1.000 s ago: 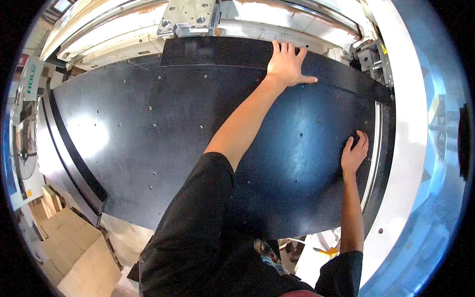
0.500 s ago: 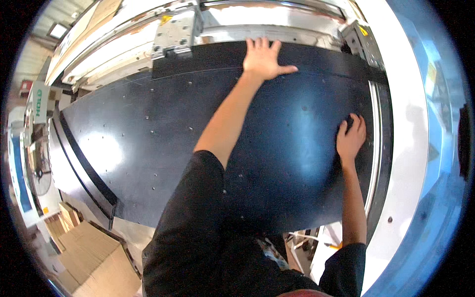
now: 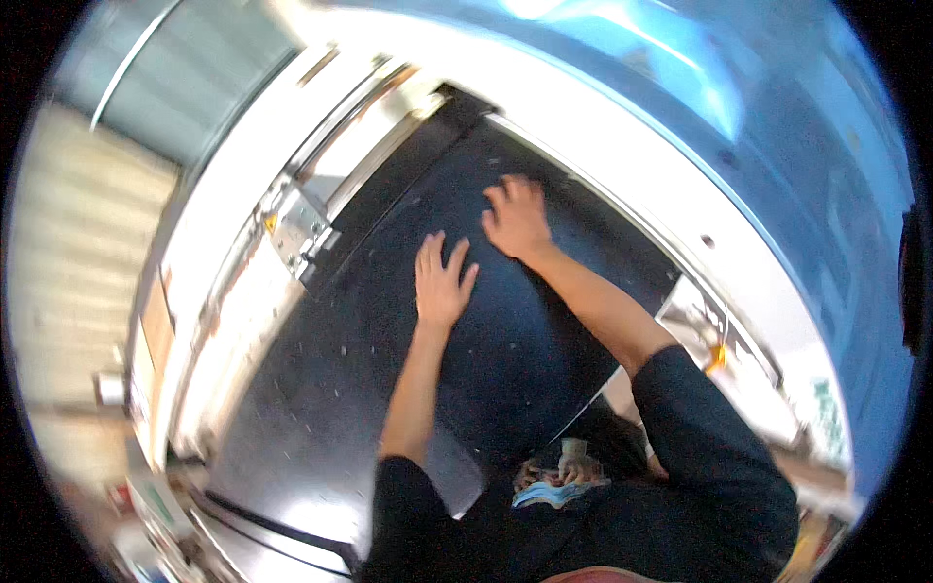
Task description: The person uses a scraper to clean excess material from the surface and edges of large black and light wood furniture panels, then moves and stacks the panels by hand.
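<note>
On machine bed | black glossy panel (image 3: 389, 389), dotted with holes; left hand (image 3: 440, 282), right hand (image 3: 517, 220) flat, fingers spread, gripping nothing

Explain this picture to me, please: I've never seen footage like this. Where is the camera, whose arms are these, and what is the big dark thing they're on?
The single view comes from a wide fisheye camera worn on a person's head, looking down, so straight edges bend toward the round rim. The two bare forearms in black short sleeves are the wearer's own. The left hand and the right hand both lie flat, fingers spread, on a large black panel dotted with small pale specks. Neither hand holds anything. Along the panel's far edge runs a white and metal machine frame, and a blue-tinted surface curves round the right side. Blurred clutter shows at lower left; it is too smeared to name.
</note>
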`<action>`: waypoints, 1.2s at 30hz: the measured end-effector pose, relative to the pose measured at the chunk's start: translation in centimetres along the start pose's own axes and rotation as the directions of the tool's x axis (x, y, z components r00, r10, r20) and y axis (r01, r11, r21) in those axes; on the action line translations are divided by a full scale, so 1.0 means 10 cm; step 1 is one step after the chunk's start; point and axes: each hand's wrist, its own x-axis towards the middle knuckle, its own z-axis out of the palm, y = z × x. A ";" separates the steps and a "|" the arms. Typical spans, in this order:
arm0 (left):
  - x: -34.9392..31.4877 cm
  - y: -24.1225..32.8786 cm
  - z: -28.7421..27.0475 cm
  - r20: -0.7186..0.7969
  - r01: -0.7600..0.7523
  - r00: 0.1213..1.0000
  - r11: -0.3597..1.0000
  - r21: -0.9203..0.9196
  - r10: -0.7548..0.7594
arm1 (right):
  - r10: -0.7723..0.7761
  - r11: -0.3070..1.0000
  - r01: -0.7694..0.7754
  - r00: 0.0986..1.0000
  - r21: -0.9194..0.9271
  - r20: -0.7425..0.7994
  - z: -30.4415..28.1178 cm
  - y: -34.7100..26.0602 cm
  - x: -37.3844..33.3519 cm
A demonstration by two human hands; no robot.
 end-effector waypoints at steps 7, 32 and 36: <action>-0.08 0.32 0.24 -0.022 -0.118 0.993 0.990 -0.077 0.117 | -0.071 0.974 0.091 0.992 0.206 -0.102 0.18 0.18 -0.27; -1.01 0.38 0.27 0.229 -0.118 0.969 0.985 0.124 0.088 | 0.807 -0.581 -0.736 -0.466 0.348 0.362 -1.05 -2.23 -9.72; -1.48 0.79 0.13 0.199 0.029 0.975 0.949 0.313 -0.095 | 0.723 -0.588 -0.348 -0.630 0.730 0.282 -0.69 -2.54 -9.89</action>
